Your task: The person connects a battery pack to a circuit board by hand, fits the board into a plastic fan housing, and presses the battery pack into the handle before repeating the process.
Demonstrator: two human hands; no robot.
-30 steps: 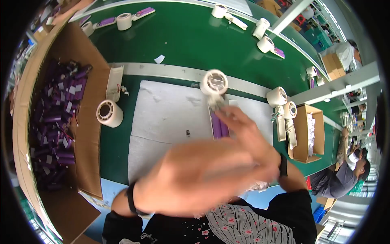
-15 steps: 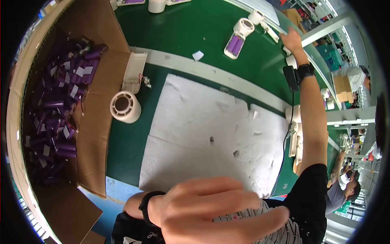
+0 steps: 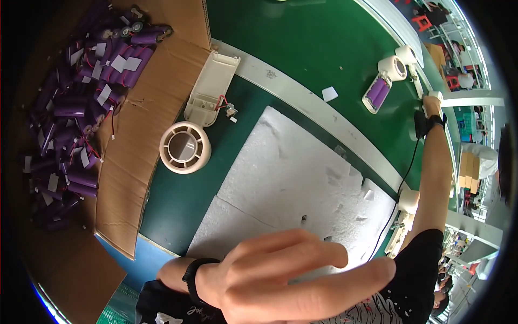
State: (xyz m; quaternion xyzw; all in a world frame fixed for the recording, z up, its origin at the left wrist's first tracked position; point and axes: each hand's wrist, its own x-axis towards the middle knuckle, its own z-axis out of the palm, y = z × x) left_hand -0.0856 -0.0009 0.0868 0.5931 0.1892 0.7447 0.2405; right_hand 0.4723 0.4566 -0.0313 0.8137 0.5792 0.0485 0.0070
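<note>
our left hand [image 3: 286, 281] floats open and empty over the white foam sheet [image 3: 291, 183]. our right hand [image 3: 431, 102] reaches far; we cannot tell its grip. its black cord [image 3: 402, 183] could snag the fan part [image 3: 408, 201].

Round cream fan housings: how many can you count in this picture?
3: one fan housing beside the cardboard box, one far across the green table, one partly hidden behind the right arm. Others may be hidden.
</note>
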